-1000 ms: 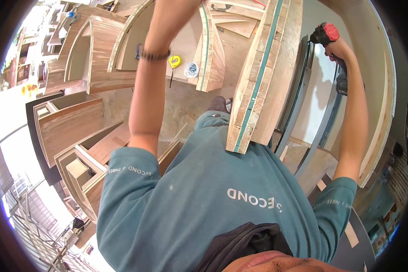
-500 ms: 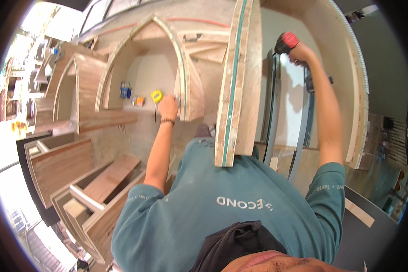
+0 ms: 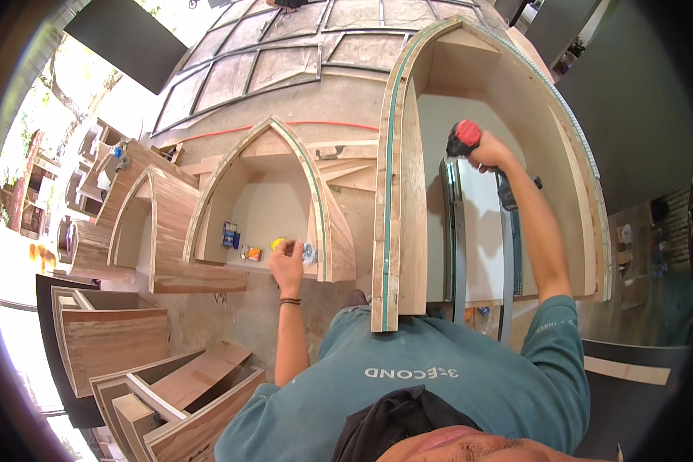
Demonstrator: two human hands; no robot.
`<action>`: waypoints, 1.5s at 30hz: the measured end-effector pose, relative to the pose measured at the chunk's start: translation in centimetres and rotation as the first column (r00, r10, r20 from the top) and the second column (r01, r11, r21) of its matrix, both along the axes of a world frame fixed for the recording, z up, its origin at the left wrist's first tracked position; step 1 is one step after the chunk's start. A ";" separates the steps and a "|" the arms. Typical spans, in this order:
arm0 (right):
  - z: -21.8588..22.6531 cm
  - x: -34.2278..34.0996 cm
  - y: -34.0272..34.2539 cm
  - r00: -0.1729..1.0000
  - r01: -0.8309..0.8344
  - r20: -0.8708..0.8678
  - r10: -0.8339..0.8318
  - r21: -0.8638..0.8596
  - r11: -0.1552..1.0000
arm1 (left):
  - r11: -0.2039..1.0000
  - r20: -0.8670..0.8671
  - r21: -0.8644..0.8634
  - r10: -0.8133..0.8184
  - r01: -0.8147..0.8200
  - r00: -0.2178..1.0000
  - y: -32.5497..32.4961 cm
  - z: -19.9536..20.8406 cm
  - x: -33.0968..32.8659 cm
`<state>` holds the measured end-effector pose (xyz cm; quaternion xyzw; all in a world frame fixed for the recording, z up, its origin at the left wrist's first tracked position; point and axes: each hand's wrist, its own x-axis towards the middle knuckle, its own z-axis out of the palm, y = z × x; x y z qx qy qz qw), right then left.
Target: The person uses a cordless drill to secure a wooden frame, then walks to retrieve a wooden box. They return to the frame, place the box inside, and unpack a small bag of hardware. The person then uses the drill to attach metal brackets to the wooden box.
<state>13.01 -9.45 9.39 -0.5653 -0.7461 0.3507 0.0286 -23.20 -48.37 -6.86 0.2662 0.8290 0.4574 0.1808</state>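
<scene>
My right hand point(image 3: 488, 152) grips a red and black cordless drill point(image 3: 463, 138), held over the large arched wooden cabinet point(image 3: 405, 192). Beneath it, grey metal rails point(image 3: 458, 254) run lengthwise inside the cabinet. My left hand point(image 3: 286, 263) is over the front of a smaller arched cabinet point(image 3: 316, 208). Its fingers are pinched together; whatever they hold is too small to make out. That hand partly covers a yellow tape measure point(image 3: 276, 243). A small clear plastic bag point(image 3: 309, 252) lies just right of the fingers.
A blue box point(image 3: 230, 235) and an orange-and-white packet point(image 3: 250, 252) sit inside the smaller cabinet. Another arched cabinet point(image 3: 155, 231) stands to the left. Open wooden boxes point(image 3: 115, 346) are at lower left. A red hose point(image 3: 285, 124) and dark metal frames point(image 3: 250, 65) lie on the floor beyond.
The view has tilted, so the cabinets appear lower and more floor shows beyond. My left hand has moved left off the plastic bag, across the tape measure. The right hand still holds the drill.
</scene>
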 end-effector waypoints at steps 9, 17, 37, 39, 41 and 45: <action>13.0 4.8 -15.2 0.810 0.178 -0.586 0.014 0.269 0.947 | 0.619 0.606 0.761 -0.572 -0.194 0.553 4.7 19.2 7.4; 15.2 1.8 -26.1 0.754 -0.003 -0.569 0.329 0.498 0.867 | 0.616 0.662 0.739 -0.740 -0.273 0.121 8.8 25.5 14.4; 10.6 3.9 -25.1 0.686 0.118 -0.697 0.209 0.390 0.913 | 0.674 0.679 0.734 -0.723 -0.085 0.129 11.9 26.1 18.3; 9.6 4.5 -25.4 0.719 0.166 -0.683 0.130 0.351 0.922 | 0.687 0.685 0.726 -0.716 -0.044 0.136 12.6 26.0 18.6; 9.1 5.4 -25.4 0.780 0.163 -0.616 0.115 0.377 0.912 | 0.673 0.665 0.740 -0.733 0.009 0.140 13.7 25.9 18.8; 10.1 6.5 -24.0 0.747 0.267 -0.664 -0.022 0.270 0.925 | 0.652 0.655 0.716 -0.751 0.249 0.080 14.8 26.0 20.1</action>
